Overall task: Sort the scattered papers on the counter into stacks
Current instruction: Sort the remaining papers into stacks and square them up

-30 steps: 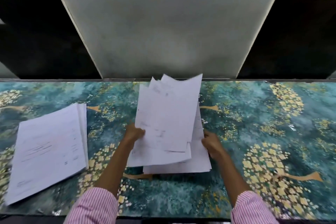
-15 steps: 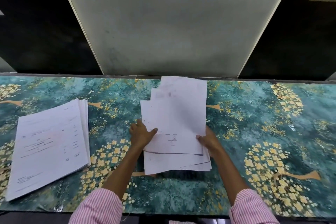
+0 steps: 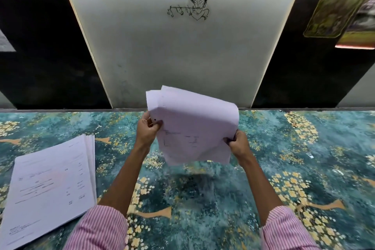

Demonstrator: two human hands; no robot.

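Note:
A bundle of white papers is raised off the counter, standing nearly upright with its top edge curling away from me. My left hand grips its left edge, thumb on the front. My right hand grips its lower right edge. A shadow lies on the counter below the bundle. A second stack of white printed papers lies flat at the left of the counter, its edges roughly squared.
The counter has a teal surface patterned with yellow flowers. A grey-white panel with a small black line drawing rises behind it, flanked by dark panels. Pictures hang at the upper right.
Both hands gathered the loose sheets that lay on the counter's middle and lifted them up as one bundle. The left stack stayed put. The camera tilted upward.

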